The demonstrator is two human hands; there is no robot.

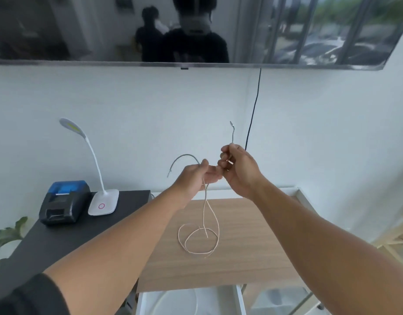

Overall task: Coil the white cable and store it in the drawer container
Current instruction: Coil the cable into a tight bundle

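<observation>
White drawer container (239, 301) stood open at the near edge. Beyond it, the white cable (204, 242) looped loosely on the wooden tabletop (252, 246) with bare room around. We pinched the cable's raised ends in our left hand (197, 176) and right hand (238, 169).

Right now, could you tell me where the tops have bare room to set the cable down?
The wooden top is bare right of the white cable loops. The black table is free in front of the label printer and desk lamp; its back is crowded.
</observation>
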